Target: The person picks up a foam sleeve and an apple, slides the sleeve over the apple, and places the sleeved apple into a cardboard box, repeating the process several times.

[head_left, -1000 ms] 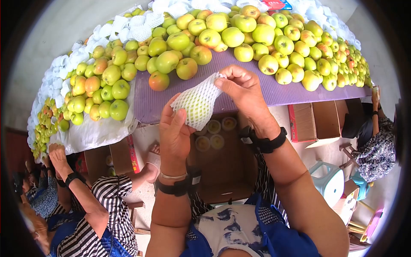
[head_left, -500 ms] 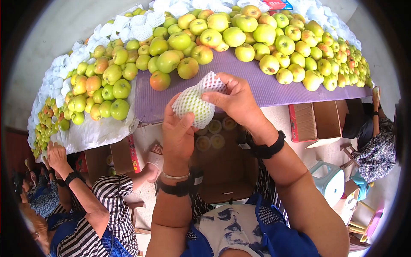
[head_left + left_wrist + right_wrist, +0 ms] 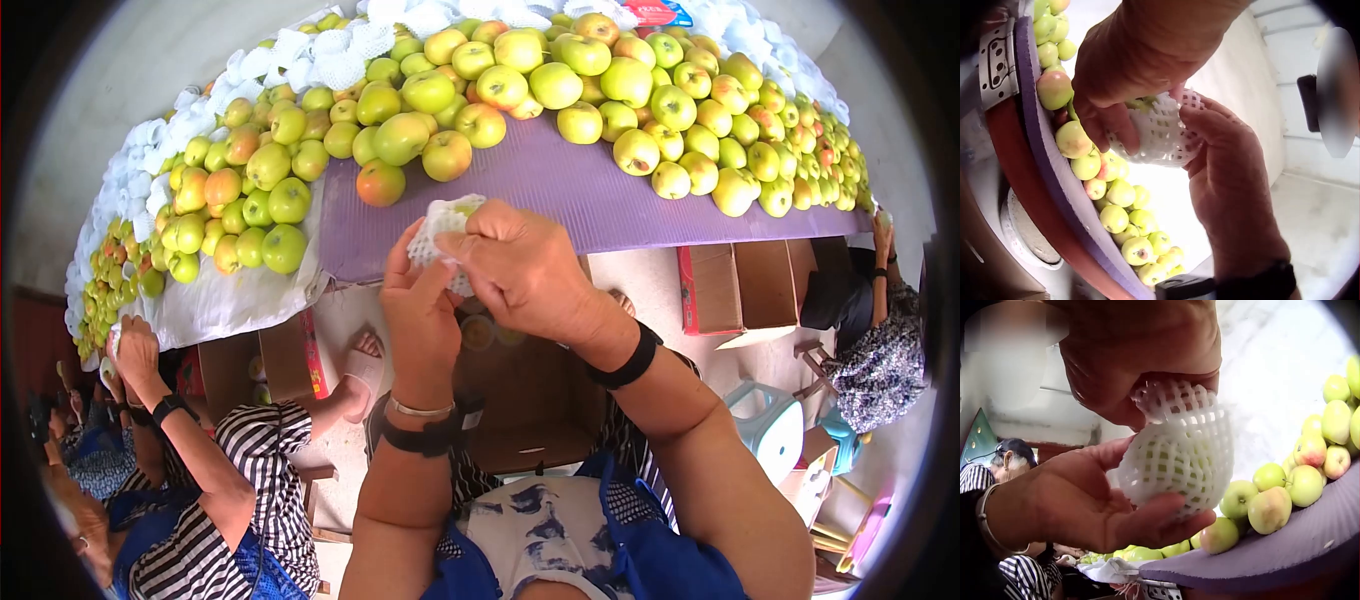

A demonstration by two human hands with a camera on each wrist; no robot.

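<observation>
A green apple in a white foam net is held between both hands above the purple mat's front edge. My left hand cups it from the left and below, the bracelet on that wrist. With curled fingers, my right hand grips the net's upper right part. Green skin shows through the mesh of the net in the right wrist view, where the left hand supports it and the right hand pinches the gathered end. The left wrist view shows both hands round the net.
Loose apples are heaped along the purple mat, with white foam nets behind them. An open carton holding netted apples stands below my hands. People sit at left and right; a stool is at right.
My right hand has turned over and closed round the net's end, which stood stretched out before. The net is bunched closer round the apple. My left hand has shifted slightly right.
</observation>
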